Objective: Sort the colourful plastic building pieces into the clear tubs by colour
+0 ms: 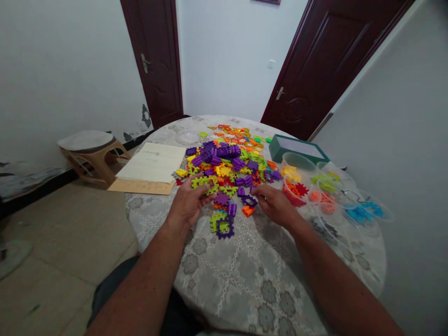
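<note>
The left hand (189, 201) grips a lime-green toothed plastic piece (200, 182) at the near edge of a multicoloured plastic-block pile (224, 161) on the round, cloth-covered counter (224, 275); the right hand (275, 203) is beside a purple toothed plastic frame (252, 203), though I cannot tell whether its fingers pinch anything.

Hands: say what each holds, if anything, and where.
The left hand holds a green piece by its near edge; for the right hand, I cannot tell.

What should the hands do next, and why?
I'd guess the right hand could pinch the dark purple frame. Its fingers are right by that frame, while the left hand seems busy holding a lime-green piece.
</note>
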`<state>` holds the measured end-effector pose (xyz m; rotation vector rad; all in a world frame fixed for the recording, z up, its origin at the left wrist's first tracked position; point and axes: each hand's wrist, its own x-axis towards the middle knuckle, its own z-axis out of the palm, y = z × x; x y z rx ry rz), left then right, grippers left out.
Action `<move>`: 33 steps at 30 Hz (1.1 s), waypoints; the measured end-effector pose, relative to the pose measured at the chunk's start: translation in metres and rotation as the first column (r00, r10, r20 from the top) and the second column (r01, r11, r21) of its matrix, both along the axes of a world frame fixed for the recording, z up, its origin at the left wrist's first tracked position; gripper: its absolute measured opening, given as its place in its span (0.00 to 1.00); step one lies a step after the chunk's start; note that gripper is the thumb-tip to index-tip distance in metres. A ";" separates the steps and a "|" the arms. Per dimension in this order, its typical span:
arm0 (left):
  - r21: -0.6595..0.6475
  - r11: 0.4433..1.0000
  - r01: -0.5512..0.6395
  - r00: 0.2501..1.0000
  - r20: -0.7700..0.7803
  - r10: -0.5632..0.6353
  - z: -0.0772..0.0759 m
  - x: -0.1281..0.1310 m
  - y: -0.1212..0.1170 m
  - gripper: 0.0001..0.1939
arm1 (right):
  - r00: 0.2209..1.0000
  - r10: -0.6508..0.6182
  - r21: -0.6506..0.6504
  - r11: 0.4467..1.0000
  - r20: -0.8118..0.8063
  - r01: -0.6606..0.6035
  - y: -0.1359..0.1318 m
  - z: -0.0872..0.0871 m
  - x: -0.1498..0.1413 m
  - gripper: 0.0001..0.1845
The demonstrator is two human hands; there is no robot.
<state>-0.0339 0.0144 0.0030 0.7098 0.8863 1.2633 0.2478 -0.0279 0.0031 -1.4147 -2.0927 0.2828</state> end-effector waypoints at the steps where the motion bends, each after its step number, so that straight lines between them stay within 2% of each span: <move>1: -0.006 1.000 -0.012 1.000 0.008 0.012 0.000 0.000 0.000 0.26 | 0.998 0.032 -0.073 0.997 0.056 -0.028 -0.001 0.002 0.006 0.14; 4: -0.017 0.999 -0.029 0.999 0.044 0.029 -0.001 0.003 0.001 0.28 | 0.976 0.168 -0.225 0.965 0.140 -0.134 -0.007 0.004 0.012 0.18; 6: -0.019 0.999 -0.037 0.997 0.069 0.038 -0.001 0.005 0.001 0.28 | 0.962 0.225 -0.251 0.951 0.155 -0.182 -0.011 0.002 0.007 0.21; 8: -0.023 0.999 -0.045 0.996 0.080 0.047 -0.001 0.005 0.002 0.27 | 0.960 0.226 -0.237 0.954 0.165 -0.184 -0.013 -0.001 0.001 0.22; 14: -0.039 0.998 -0.041 0.996 0.073 0.044 -0.002 0.004 0.002 0.24 | 0.958 0.178 -0.205 0.970 0.226 -0.132 -0.012 -0.008 -0.010 0.14; 18: -0.051 0.998 -0.042 0.995 0.093 0.047 0.000 0.005 0.000 0.21 | 0.970 0.210 -0.210 0.961 0.122 -0.181 -0.011 -0.002 -0.013 0.10; 24: -0.067 0.997 -0.043 0.991 0.120 0.051 0.002 0.004 0.001 0.17 | 0.993 0.065 -0.305 0.948 -0.103 -0.093 -0.007 -0.001 -0.021 0.09; 28: -0.042 0.997 -0.070 0.992 0.101 0.073 0.000 0.003 0.003 0.13 | 0.986 0.016 -0.220 0.974 -0.168 -0.054 -0.004 0.000 -0.021 0.11; 33: -0.034 0.996 -0.086 0.992 0.088 0.088 0.001 0.003 0.003 0.10 | 0.985 -0.001 -0.153 0.988 -0.171 -0.026 0.001 0.021 0.000 0.13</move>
